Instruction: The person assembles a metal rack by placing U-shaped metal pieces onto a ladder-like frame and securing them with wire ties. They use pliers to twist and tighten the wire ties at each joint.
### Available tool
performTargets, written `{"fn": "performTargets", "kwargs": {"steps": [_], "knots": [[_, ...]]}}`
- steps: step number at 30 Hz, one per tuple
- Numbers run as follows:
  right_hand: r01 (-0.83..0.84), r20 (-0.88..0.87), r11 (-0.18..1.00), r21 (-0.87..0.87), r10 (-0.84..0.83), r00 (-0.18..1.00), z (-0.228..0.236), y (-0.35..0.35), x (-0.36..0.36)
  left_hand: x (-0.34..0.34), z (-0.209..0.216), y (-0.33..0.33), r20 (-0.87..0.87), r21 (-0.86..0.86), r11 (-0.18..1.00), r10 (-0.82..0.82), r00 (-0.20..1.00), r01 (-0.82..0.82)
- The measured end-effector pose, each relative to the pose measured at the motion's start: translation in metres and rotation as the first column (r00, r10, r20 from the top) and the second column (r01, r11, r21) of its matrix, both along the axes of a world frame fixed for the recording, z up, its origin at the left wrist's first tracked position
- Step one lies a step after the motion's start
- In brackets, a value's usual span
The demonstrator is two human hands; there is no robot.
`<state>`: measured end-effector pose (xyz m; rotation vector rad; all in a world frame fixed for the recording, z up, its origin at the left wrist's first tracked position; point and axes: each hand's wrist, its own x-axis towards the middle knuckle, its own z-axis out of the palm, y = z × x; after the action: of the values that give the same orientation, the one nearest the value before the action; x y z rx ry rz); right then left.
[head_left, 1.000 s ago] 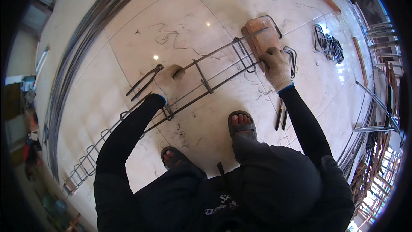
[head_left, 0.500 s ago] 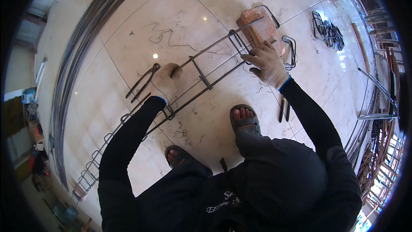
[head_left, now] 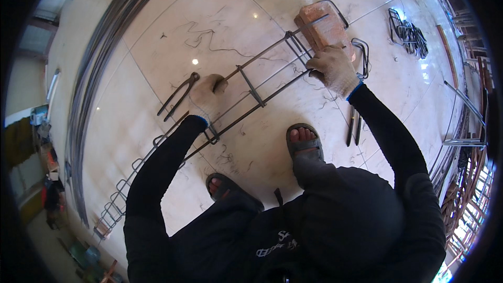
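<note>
Rebar cage (head_left: 230, 102) lies diagonal on tiled floor (head_left: 173, 36), far end now propped on red brick (head_left: 325, 26). Right hand (head_left: 332, 68) has shifted onto lower bar beside stirrup, gloved fingers curled round it. Left hand (head_left: 207, 94) stays closed on upper bar; pincers (head_left: 178, 94) just left of its fingers.

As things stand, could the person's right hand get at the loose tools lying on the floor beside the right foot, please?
Probably yes. The two dark tools lie uncovered on the floor tile just below the right hand, with nothing between; but that hand is now gripping the rebar cage and would have to let go.
</note>
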<state>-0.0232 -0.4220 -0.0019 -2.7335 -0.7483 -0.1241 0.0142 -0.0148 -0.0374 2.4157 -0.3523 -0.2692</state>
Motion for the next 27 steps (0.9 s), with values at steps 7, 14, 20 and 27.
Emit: {"fn": "performTargets", "kwargs": {"steps": [7, 14, 20, 27], "knots": [[0.026, -0.029, 0.999, 0.034, -0.025, 0.999, -0.008, 0.000, -0.016, 0.003, -0.003, 0.002, -0.044, 0.098, 0.993, -0.063, 0.997, 0.067], [0.100, 0.049, 0.984, 0.145, -0.108, 0.993, 0.004, 0.013, -0.017, -0.012, 0.012, -0.003, 0.251, 0.045, 0.999, 0.012, 0.968, -0.024], [0.345, -0.039, 0.797, 0.496, -0.376, 0.926, 0.006, 0.070, -0.068, -0.073, 0.048, -0.020, 0.072, 0.074, 0.992, -0.107, 0.992, 0.101], [0.851, -0.933, 0.457, 0.258, -0.111, 0.342, -0.020, 0.155, -0.102, -0.145, 0.114, -0.008, -0.148, 0.264, 0.930, -0.222, 0.964, 0.255]]}}
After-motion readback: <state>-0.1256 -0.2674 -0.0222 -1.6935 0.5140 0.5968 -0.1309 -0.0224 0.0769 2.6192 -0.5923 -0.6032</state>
